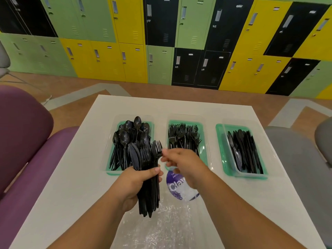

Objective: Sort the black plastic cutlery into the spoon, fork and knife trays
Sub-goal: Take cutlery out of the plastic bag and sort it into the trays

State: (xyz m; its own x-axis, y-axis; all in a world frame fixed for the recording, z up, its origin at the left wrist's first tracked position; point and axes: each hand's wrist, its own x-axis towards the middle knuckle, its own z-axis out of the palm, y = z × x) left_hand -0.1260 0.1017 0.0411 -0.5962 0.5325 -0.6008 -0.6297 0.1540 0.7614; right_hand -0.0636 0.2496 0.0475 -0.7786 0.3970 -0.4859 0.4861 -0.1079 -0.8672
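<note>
My left hand (139, 184) grips an upright bundle of mixed black cutlery (148, 169), with a knife, forks and a spoon showing at its top. My right hand (181, 163) hovers just right of the bundle's top, fingertips touching a fork (159, 146) that sticks up from it. Behind stand three clear trays with green bases: the spoon tray (112, 169) at left, the fork tray (203, 150) in the middle, the knife tray (221, 153) at right. Each holds several pieces of its own kind.
A crumpled clear plastic bag (161, 223) with a purple label (175, 186) lies on the white table (71, 186) under my arms. A purple chair (27, 141) stands at left, a grey chair (296, 159) at right. Coloured lockers line the far wall.
</note>
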